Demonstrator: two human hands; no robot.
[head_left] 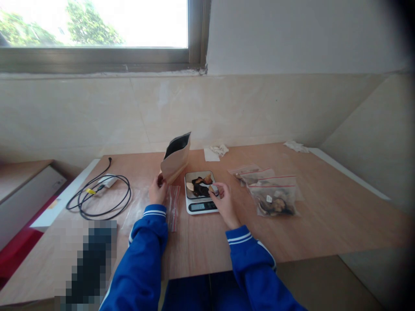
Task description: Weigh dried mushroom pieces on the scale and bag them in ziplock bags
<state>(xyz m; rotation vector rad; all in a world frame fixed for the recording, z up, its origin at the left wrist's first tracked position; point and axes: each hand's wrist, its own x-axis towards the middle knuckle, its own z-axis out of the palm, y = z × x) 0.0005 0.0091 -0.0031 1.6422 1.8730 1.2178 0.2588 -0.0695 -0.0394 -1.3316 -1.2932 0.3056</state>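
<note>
One pouch (177, 163), mouth open and tilted, noted in the head view, behind and left of the scale (202, 208). Left hand (158, 191): fingers clamped on the pouch's lower left side. Right hand (226, 204): thumb and finger pinched on a slice (213, 189) at the scale's right edge. Dark-rimmed slices (198, 190) lie on the pan. Filled clear bags (275, 196) observed on the table (194, 250), right of the right hand.

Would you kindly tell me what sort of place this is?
Probably a simple indoor weighing station, judging by the digital scale bearing dried-looking slices, the open pouch and the clear zip bags.
</note>
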